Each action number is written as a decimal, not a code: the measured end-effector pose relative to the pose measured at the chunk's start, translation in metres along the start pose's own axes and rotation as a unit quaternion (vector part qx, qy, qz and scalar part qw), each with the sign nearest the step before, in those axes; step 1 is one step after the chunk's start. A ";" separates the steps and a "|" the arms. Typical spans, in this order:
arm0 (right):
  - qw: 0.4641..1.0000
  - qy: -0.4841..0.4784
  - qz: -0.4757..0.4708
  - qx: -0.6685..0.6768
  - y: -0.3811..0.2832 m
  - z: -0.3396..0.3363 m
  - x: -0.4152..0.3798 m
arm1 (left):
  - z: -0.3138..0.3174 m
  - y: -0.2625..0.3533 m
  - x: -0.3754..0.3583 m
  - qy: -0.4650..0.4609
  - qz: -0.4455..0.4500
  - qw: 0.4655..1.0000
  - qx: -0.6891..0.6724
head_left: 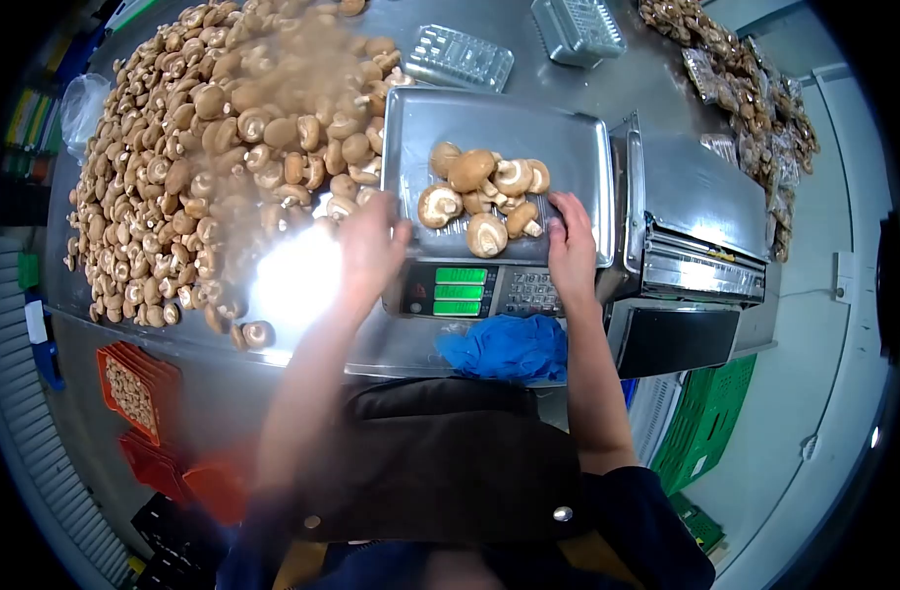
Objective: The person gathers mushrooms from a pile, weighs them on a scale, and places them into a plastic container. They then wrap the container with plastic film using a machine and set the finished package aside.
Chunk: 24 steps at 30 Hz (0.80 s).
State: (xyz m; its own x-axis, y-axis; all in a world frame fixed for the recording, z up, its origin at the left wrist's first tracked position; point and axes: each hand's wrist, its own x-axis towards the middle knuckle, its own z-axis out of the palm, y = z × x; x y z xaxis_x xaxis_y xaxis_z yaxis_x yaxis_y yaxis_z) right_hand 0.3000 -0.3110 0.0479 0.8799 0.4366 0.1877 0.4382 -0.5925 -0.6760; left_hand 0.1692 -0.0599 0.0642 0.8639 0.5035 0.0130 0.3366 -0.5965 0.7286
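Several brown mushrooms (pixel 470 171) sit in a clear plastic tray (pixel 457 228) on the steel pan (pixel 587 182) of a weighing scale. My left hand (pixel 369 254) is at the pan's left edge, a little blurred, its thumb and fingers apart with nothing between them. Just right of the plastic tray, my right hand (pixel 572 251) reaches over the pan, fingers curved and apart, fingertips close to the mushrooms. Below the pan, the scale's display (pixel 461 292) shows green digits beside a keypad (pixel 530 292).
A large mushroom heap (pixel 189 167) covers the left of the steel table. Behind the scale lie empty clear trays (pixel 460 57) and a tray stack (pixel 580 31). A wrapping machine (pixel 700 216) stands right, with packed mushrooms (pixel 764 118) beyond. A blue crumpled bag (pixel 509 348) lies in front.
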 end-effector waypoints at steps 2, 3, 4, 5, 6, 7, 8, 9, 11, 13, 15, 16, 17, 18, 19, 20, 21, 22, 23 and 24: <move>0.999 0.009 0.010 0.043 0.004 -0.005 -0.004 | -0.008 0.008 0.005 0.043 0.011 0.999 0.019; 0.998 0.012 0.014 0.065 0.004 -0.007 -0.006 | -0.017 0.019 0.010 0.045 -0.019 0.999 -0.003; 0.996 0.022 0.038 0.079 0.001 -0.010 -0.008 | -0.019 0.021 0.015 0.079 0.023 0.996 -0.041; 0.993 0.040 0.046 0.100 -0.005 -0.013 -0.008 | -0.024 0.029 0.019 0.081 0.070 0.992 -0.065; 0.990 0.056 0.053 0.121 -0.014 -0.017 -0.009 | -0.028 0.038 0.023 0.070 0.101 0.989 -0.087; 0.986 0.072 0.061 0.141 -0.023 -0.022 -0.009 | -0.029 0.046 0.026 0.059 0.131 0.984 -0.109; 0.994 0.063 0.012 0.084 -0.036 -0.030 -0.007 | -0.027 0.049 0.031 0.040 0.184 0.978 -0.085; 0.996 0.040 -0.045 0.062 -0.047 -0.032 -0.005 | -0.024 0.051 0.036 0.021 0.239 0.969 -0.061; 0.988 -0.003 -0.157 0.016 -0.064 -0.032 -0.003 | -0.012 0.055 0.047 -0.029 0.267 0.963 -0.029; 0.977 -0.040 -0.210 -0.013 -0.070 -0.025 -0.001 | 0.003 0.055 0.052 -0.050 0.293 0.955 0.004; 0.968 -0.063 -0.239 -0.042 -0.073 -0.019 -0.001 | 0.013 0.053 0.052 -0.056 0.286 0.956 0.024; 0.966 -0.067 -0.243 -0.058 -0.072 -0.014 -0.002 | 0.016 0.051 0.051 -0.063 0.280 0.958 0.019; 0.964 -0.070 -0.246 -0.073 -0.070 -0.010 -0.002 | 0.018 0.050 0.051 -0.069 0.275 0.959 0.015; 0.962 -0.081 -0.246 -0.087 -0.065 -0.005 -0.003 | 0.019 0.052 0.049 -0.063 0.272 0.960 -0.010; 0.961 -0.073 -0.252 -0.086 -0.061 -0.001 -0.004 | 0.019 0.052 0.047 -0.065 0.270 0.960 -0.027; 0.960 -0.064 -0.258 -0.086 -0.057 0.002 -0.004 | 0.018 0.051 0.047 -0.067 0.269 0.960 -0.043; 0.959 -0.055 -0.265 -0.085 -0.056 0.002 -0.003 | 0.016 0.052 0.046 -0.069 0.268 0.959 -0.060; 0.958 -0.062 -0.270 -0.074 -0.056 -0.001 -0.001 | 0.013 0.052 0.042 -0.041 0.251 0.961 -0.106; 0.964 -0.043 -0.257 -0.044 -0.058 -0.006 -0.001 | 0.010 0.050 0.039 -0.004 0.248 0.962 -0.115; 0.969 -0.024 -0.244 -0.014 -0.060 -0.014 0.000 | 0.001 0.051 0.033 0.014 0.223 0.966 -0.131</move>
State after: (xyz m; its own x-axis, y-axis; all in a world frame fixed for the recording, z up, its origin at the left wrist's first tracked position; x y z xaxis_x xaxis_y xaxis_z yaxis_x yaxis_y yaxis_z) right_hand 0.2759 -0.2850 0.0980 0.5575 0.7003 0.4459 0.8055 -0.3261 -0.4948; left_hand 0.2150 -0.0748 0.1011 0.8894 0.2523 0.3811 -0.1756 -0.5812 0.7946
